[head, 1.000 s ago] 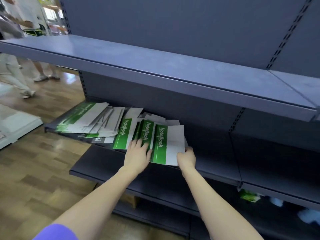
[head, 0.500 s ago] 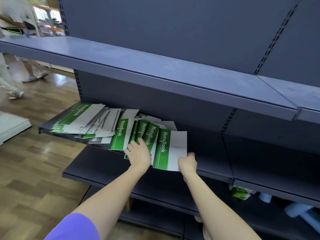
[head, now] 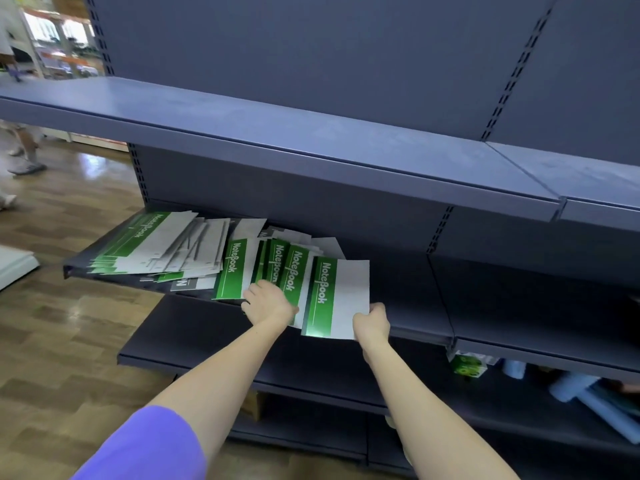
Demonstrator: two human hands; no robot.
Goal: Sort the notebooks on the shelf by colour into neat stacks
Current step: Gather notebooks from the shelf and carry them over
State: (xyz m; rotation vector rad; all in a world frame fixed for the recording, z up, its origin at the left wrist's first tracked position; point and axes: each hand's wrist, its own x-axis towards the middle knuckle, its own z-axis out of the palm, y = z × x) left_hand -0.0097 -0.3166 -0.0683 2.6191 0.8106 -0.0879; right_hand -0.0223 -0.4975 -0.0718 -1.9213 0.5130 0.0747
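Several green-and-white notebooks lie fanned out on the middle shelf point(head: 408, 299) of a dark blue rack. A loose pile of notebooks point(head: 162, 249) covers the shelf's left end. My right hand point(head: 372, 322) grips the lower right corner of the rightmost notebook point(head: 337, 297), which sticks out over the shelf's front edge. My left hand point(head: 268, 301) rests fingers-down on the overlapping notebooks point(head: 280, 268) just left of it. A black-and-white notebook point(head: 188, 283) peeks from under the pile.
A bare upper shelf point(head: 311, 133) overhangs the notebooks. The lower shelf point(head: 194, 334) juts out below my hands. A green box point(head: 467, 366) and blue rolls point(head: 588, 400) sit low on the right. A person's legs point(head: 26, 147) stand on the wooden floor at left.
My right hand has pulled the rightmost notebook rightwards and toward me, away from the fan. My left hand has stayed on the overlapping notebooks. The view has shifted left and closer.
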